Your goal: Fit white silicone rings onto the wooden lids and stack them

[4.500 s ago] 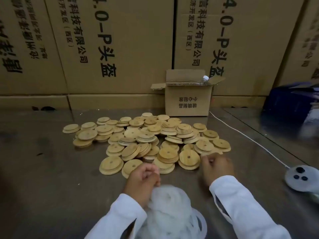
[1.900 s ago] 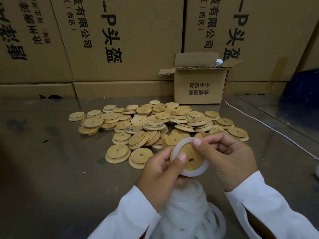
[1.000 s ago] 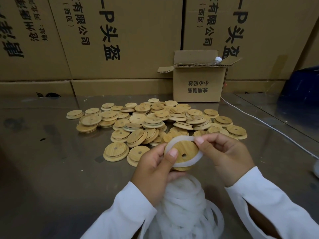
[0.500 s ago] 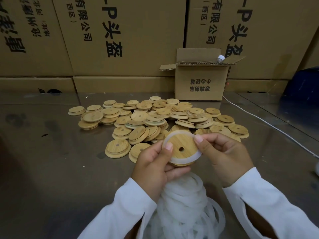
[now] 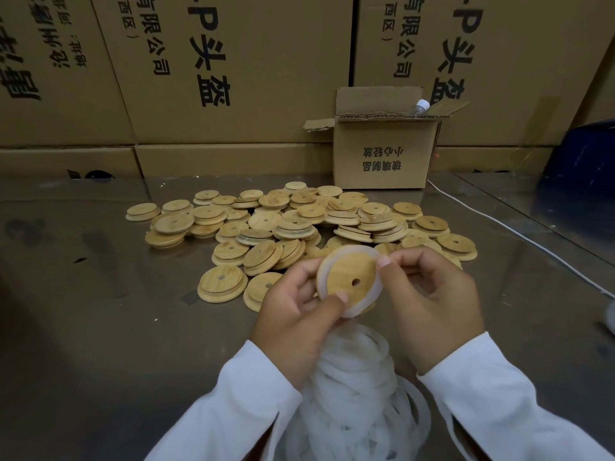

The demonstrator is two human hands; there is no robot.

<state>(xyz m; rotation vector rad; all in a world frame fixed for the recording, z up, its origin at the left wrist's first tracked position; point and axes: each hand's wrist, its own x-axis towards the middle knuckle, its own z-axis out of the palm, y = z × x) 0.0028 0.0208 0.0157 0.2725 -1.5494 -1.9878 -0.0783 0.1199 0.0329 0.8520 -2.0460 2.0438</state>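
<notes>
Pinching the lid (image 5: 346, 274) at opposite edges, left hand (image 5: 293, 311) faces right hand (image 5: 429, 304).

Left hand (image 5: 293, 314) and right hand (image 5: 429, 301) holding wooden lid (image 5: 349, 274), white ring (image 5: 377, 287) around it, above lid pile (image 5: 299, 221)

Hands (image 5: 293, 314) together, fingers (image 5: 386, 261) apparently curled.

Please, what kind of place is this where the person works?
Probably a packing workshop or warehouse: big printed cartons stand stacked behind, loose wooden lids lie heaped on a metal table, and a pile of white silicone rings lies in front.
</notes>
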